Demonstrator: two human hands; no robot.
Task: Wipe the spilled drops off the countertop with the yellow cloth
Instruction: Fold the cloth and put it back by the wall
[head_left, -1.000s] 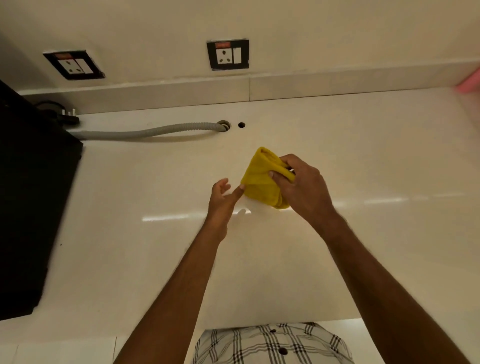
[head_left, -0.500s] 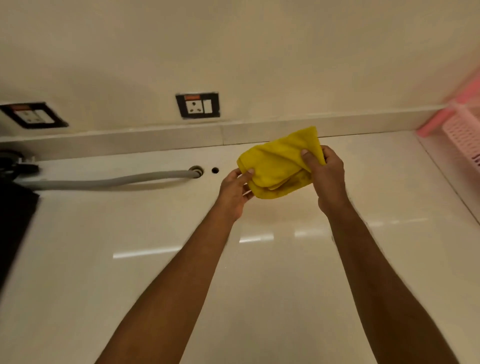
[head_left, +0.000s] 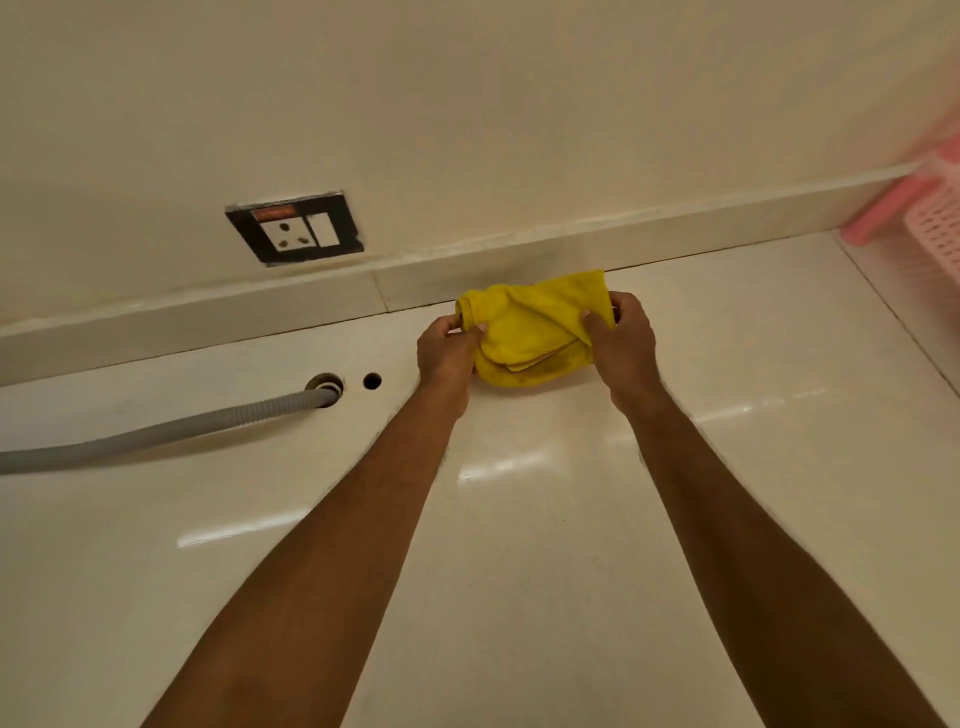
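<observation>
A bunched yellow cloth (head_left: 530, 332) hangs between both my hands just above the glossy cream countertop (head_left: 545, 519), close to the low back ledge. My left hand (head_left: 447, 353) pinches the cloth's left end. My right hand (head_left: 626, 348) grips its right end, thumb on the front. The cloth's lower folds sag toward the counter; whether they touch it is unclear. No drops are visible on the surface.
A grey corrugated hose (head_left: 156, 431) runs from the left into a hole in the counter, with a small hole (head_left: 372, 381) beside it. A wall socket (head_left: 296, 228) sits above the ledge. A pink plastic basket (head_left: 930, 228) stands at the far right.
Both hands carried the cloth farther back toward the wall ledge. My left hand went from touching the cloth with its fingertips to gripping its left end, and the cloth is now stretched wider.
</observation>
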